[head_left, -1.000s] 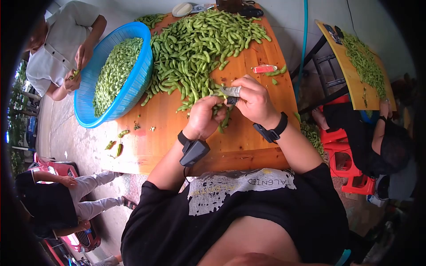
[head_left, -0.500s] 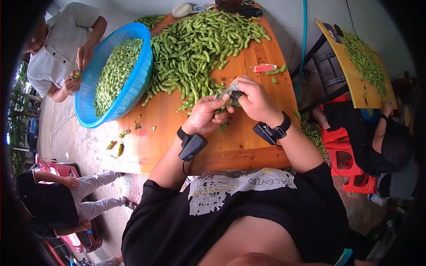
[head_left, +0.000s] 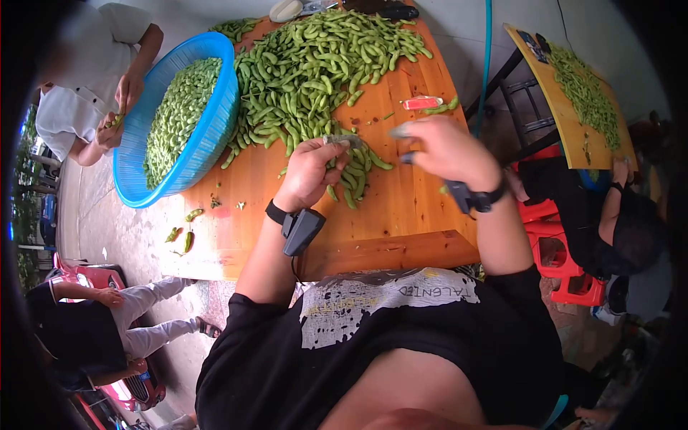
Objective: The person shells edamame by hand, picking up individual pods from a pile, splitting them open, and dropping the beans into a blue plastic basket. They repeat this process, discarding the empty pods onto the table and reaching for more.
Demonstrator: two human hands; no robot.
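Observation:
My left hand (head_left: 309,173) is closed at the front edge of the soybean pod pile (head_left: 322,72), its thumb pressed against the curled fingers. Greyish wrapping shows at its fingertips; whether a pod is pinched there I cannot make out. Beside and beyond that hand lie several loose green pods (head_left: 352,179). My right hand (head_left: 455,149) is raised over the table's right side, apart from the left, its fingers smeared by motion. A grey wrap and a dark band show on its fingers. Each wrist carries a black strapped device.
A blue basket (head_left: 228,107) of shelled beans (head_left: 183,118) stands at left, where a person in white handles a pod. A red and white packet (head_left: 423,103) lies on the wooden table (head_left: 401,215). At right, another person sits by a second table (head_left: 579,143) with pods; red stools (head_left: 555,251) stand there.
My hands were together over the table, fingers touching. Now the right hand has swung away to the right, while the left has shifted slightly left. Loose pods beneath them are now exposed.

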